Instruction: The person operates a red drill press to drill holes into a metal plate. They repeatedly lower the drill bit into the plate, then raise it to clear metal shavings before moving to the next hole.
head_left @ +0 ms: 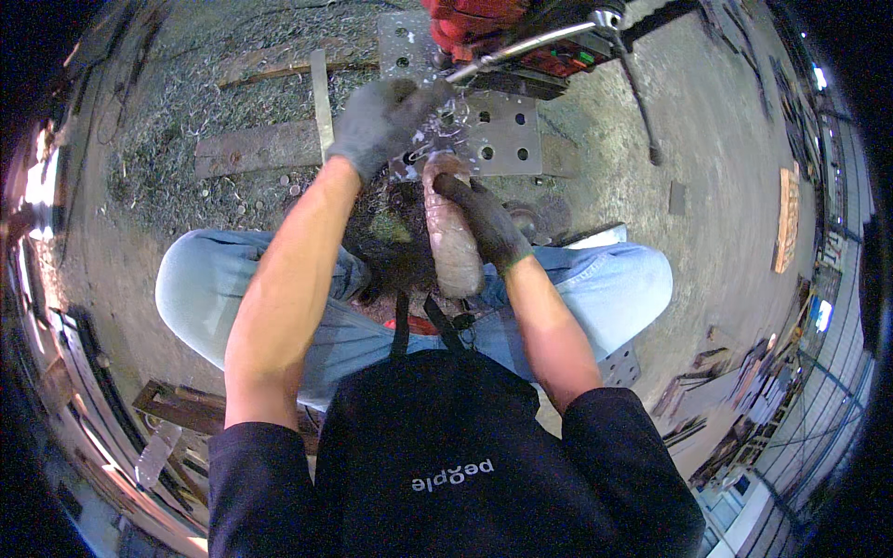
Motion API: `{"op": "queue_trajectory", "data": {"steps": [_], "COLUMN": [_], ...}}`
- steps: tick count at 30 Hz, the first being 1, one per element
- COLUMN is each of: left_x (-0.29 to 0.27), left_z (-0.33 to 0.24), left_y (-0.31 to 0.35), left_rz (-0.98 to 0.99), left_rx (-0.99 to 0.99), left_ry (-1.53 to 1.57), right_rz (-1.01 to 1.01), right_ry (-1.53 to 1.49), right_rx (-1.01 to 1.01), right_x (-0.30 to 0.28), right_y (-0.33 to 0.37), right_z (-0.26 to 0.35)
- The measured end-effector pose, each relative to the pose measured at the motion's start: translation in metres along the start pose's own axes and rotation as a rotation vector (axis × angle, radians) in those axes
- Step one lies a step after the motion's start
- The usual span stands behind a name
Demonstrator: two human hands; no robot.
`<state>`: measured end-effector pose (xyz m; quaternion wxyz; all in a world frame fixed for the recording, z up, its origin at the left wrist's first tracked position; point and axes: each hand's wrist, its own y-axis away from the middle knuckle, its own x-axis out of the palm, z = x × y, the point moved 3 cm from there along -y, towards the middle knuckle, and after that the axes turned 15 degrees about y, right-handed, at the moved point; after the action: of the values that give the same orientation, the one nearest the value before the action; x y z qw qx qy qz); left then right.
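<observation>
A red drilling machine (474, 23) stands at the far side, above a steel plate (507, 135) with rows of round holes. From its hub a long metal lever (530, 48) slants down to the left. My left hand (377, 126), in a grey glove, is closed at that lever's lower end; its fingertips are partly hidden. In my right hand (488, 223), in a dark glove, is a dirty, brownish plastic bottle (453, 242), its far end pointing at the plate. Bright curled metal shavings (453, 116) lie on the plate between the hands and the machine.
Shavings (167, 121) cover the floor to the left, around flat steel bars (256, 149) and a narrow strip (321, 102). A second lever (637, 98) hangs from the hub. My bent knees flank the work. Metal stock (735, 400) lies at right, a clear bottle (158, 454) at lower left.
</observation>
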<state>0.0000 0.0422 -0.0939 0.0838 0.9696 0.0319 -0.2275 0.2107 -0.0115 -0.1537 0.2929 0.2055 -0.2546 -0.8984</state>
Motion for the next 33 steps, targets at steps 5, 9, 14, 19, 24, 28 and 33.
{"op": "queue_trajectory", "data": {"steps": [5,9,14,19,24,28,33], "left_x": [-0.025,-0.050,-0.058,-0.058,-0.056,-0.055,-0.056], "left_z": [-0.014,-0.053,-0.059,-0.065,-0.059,-0.060,-0.054], "left_y": [0.004,0.012,0.017,0.020,0.016,0.016,0.015], "left_rz": [-0.171,-0.143,-0.177,-0.138,-0.163,-0.168,-0.169], "left_rx": [-0.032,-0.018,0.014,-0.010,-0.034,-0.014,0.003], "left_ry": [0.060,-0.055,-0.132,-0.139,-0.094,-0.117,-0.109], "right_rz": [-0.106,-0.040,-0.043,0.067,0.112,0.083,0.020], "right_ry": [-0.084,-0.194,-0.244,-0.225,-0.172,-0.338,-0.327], "right_rx": [-0.124,-0.029,-0.085,0.025,0.138,0.146,0.098], "right_x": [0.002,-0.001,0.004,-0.001,0.002,0.004,0.006], "right_y": [-0.003,-0.005,-0.015,-0.008,0.001,0.003,0.004], "right_z": [-0.005,-0.006,-0.020,-0.018,-0.005,-0.003,0.001]}}
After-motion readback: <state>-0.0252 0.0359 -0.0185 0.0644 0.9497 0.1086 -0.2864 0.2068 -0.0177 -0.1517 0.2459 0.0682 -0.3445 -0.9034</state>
